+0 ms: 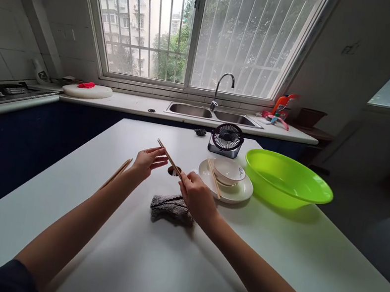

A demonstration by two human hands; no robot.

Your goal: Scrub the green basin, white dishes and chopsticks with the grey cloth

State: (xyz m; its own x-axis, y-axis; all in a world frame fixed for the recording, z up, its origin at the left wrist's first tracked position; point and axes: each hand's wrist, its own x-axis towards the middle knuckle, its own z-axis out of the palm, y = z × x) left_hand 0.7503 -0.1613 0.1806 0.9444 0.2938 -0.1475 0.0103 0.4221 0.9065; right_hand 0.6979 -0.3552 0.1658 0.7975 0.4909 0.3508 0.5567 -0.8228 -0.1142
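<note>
Barred, metal-framed window panes point(255, 41) are set behind a double-basin stainless-steel sink point(190, 110), over which a curved chrome tap point(224, 88) is mounted. In front, a smooth white tabletop point(143, 268) is spread with kitchenware.

Above its middle, slender light-brown wooden chopsticks point(169, 158) are held aslant. Their nearer end is pinched between the thumb and curled fingers of the right hand point(196, 194). Their farther part is met by the fingertips of the left hand point(147, 160), whose other fingers are loosely bent; how firmly they are pressed cannot be told.

Beneath the right hand, a crumpled grey textured cloth point(172, 211) is laid on the table. Beside the left forearm, a bundle of brown wooden sticks point(117, 173) is partly hidden. To the right, a white ceramic bowl with a dark floral mark point(228, 171) is set on a round white plate point(241, 194), across which pale wooden chopsticks point(215, 184) are laid. A black round desk fan point(227, 137) is stood behind, and a bright green plastic basin point(286, 182) is placed just beside the plate.
</note>
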